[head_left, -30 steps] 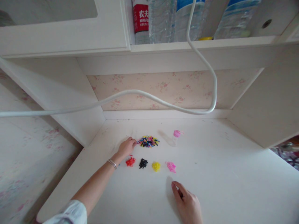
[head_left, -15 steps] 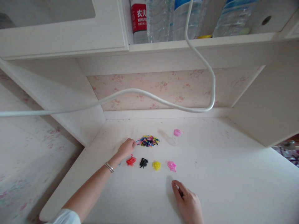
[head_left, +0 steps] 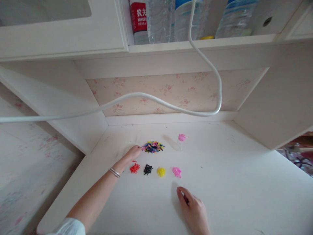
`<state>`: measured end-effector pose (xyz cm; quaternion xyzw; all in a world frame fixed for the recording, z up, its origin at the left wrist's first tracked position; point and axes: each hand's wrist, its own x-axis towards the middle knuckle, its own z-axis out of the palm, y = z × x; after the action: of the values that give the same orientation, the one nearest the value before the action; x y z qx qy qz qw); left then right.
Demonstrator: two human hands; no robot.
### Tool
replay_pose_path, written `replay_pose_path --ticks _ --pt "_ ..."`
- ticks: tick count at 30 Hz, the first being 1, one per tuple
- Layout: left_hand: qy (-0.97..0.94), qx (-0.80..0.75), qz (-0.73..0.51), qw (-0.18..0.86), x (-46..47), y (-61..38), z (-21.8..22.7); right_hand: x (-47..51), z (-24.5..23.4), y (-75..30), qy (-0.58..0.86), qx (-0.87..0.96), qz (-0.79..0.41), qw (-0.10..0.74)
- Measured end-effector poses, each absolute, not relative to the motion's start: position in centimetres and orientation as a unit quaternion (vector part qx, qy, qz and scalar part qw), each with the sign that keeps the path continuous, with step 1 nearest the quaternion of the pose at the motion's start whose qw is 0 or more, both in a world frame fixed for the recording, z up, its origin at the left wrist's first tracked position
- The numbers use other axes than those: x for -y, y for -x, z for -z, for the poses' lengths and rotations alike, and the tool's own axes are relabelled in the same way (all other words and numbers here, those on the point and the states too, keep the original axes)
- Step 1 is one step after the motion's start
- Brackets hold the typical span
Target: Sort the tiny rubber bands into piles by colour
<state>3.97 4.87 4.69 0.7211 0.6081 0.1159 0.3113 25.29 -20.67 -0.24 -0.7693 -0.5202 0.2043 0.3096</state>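
Observation:
At the left edge of a mixed heap of small coloured rubber bands [head_left: 153, 147], my left hand [head_left: 133, 152] is closed, its fingertips pressed together against the heap. What they pinch is hidden. Below the heap lie single-colour piles in a row: red bands [head_left: 134, 168], black bands [head_left: 148, 169], yellow bands [head_left: 161, 172] and pink bands [head_left: 176, 171]. One red band lies apart, just above the red pile. My right hand [head_left: 194, 209] is below the pink pile, fingers curled and thumb meeting the forefinger, with nothing visible between them.
A small clear container with a pink lid [head_left: 182, 137] stands right of the heap. A white cable [head_left: 146, 95] hangs across the view in front of the back panel. Water bottles [head_left: 158, 23] stand on the shelf above the white desk [head_left: 232, 182].
The view has shifted slightly. A blue band showed at my left fingertips before; now it is out of sight, and that hand has turned a little. My right hand stays in the same pose.

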Motion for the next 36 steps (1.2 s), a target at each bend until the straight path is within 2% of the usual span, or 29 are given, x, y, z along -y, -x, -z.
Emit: replay_pose_path --ticks 8,17,27,32,36 --pt "-0.77 -0.543 -0.14 0.302 -3.6 -4.7 -5.9 20.6 0.3 -25.3 0.773 0.523 -0.206 0.295" --pt "-0.874 -0.387 -0.117 0.269 4.1 -12.5 -6.3 20.5 0.1 -25.2 0.775 0.522 -0.215 0.284" --pt "-0.891 -0.383 -0.094 0.223 5.7 -14.7 -5.0 20.7 0.3 -25.2 0.77 0.528 -0.201 0.296" --pt "-0.859 -0.42 -0.193 0.221 5.6 -10.8 -7.0 20.8 0.2 -25.3 0.77 0.53 -0.206 0.289" --pt "-0.802 -0.458 -0.277 0.267 7.5 -6.3 -7.2 20.8 0.2 -25.1 0.775 0.522 -0.227 0.274"
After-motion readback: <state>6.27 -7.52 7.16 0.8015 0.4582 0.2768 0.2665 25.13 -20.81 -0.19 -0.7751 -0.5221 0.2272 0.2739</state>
